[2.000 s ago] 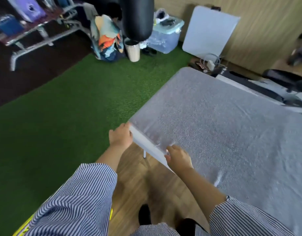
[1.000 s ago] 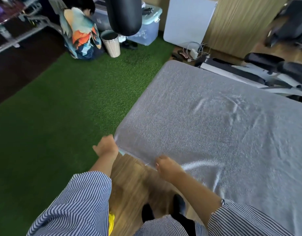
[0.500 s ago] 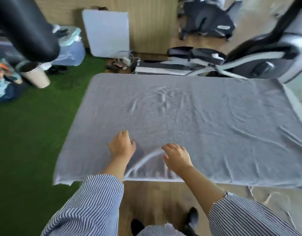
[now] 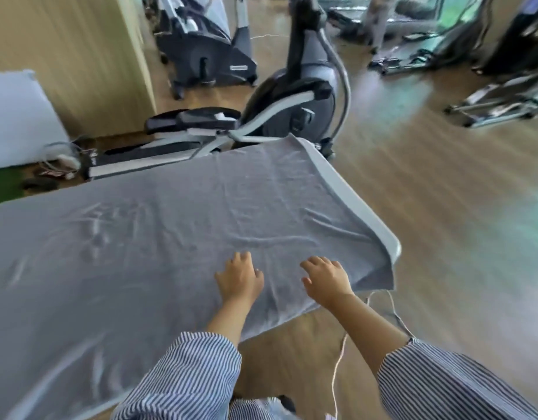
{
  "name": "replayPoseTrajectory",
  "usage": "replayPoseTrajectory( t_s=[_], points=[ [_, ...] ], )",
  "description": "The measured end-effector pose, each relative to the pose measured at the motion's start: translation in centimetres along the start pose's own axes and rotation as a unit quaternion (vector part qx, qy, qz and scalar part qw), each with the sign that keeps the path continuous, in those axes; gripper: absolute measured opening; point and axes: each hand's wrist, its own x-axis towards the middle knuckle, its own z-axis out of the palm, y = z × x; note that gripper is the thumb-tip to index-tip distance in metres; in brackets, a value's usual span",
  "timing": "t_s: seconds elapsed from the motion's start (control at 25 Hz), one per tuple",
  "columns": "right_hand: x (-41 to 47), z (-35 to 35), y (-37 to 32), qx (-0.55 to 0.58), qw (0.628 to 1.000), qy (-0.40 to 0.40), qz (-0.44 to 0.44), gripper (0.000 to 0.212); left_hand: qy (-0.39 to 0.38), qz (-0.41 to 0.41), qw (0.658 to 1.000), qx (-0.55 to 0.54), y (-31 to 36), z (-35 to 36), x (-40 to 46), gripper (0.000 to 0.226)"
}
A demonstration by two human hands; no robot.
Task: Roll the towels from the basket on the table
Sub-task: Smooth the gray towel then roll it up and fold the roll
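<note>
Now smoothing the grey towel (image 4: 170,237) flat
Left hand (image 4: 239,281) and right hand (image 4: 326,280), flat and apart near its right end, should sweep outward evenly

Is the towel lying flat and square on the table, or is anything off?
Mostly flat, but the towel is wrinkled, and its near right corner droops over the table edge beside the right hand.

Grey towel (image 4: 170,237) over white table (image 4: 352,201)
</note>
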Motion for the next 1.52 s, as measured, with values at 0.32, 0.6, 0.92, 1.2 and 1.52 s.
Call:
replayPoseTrajectory(
  t_s=[0.32,0.6,0.92,1.2,1.52],
  points=[
    [4.5,-1.9,11.1,-0.003,1.000,-0.016,0.010,0.034,-0.006,0.059,0.998,-0.010,12.2,3.2,5.7,0.040],
    [14.2,-3.3,16.7,-0.008,0.997,-0.057,-0.052,0.036,0.042,0.006,0.998,-0.037,16.3,4.3,13.9,0.036],
    [23.8,-4.7,17.5,-0.014,0.984,-0.086,-0.156,0.040,0.085,-0.104,0.990,-0.036,17.0,4.0,17.8,0.036],
    [30.5,-2.9,16.6,-0.045,0.943,-0.108,-0.312,0.040,0.169,-0.184,0.966,-0.069,17.5,5.8,18.1,0.026],
    [33.8,-3.1,20.6,-0.089,0.848,-0.146,-0.501,0.044,0.170,-0.417,0.891,-0.063,25.9,7.4,15.2,0.036]
  ],
)
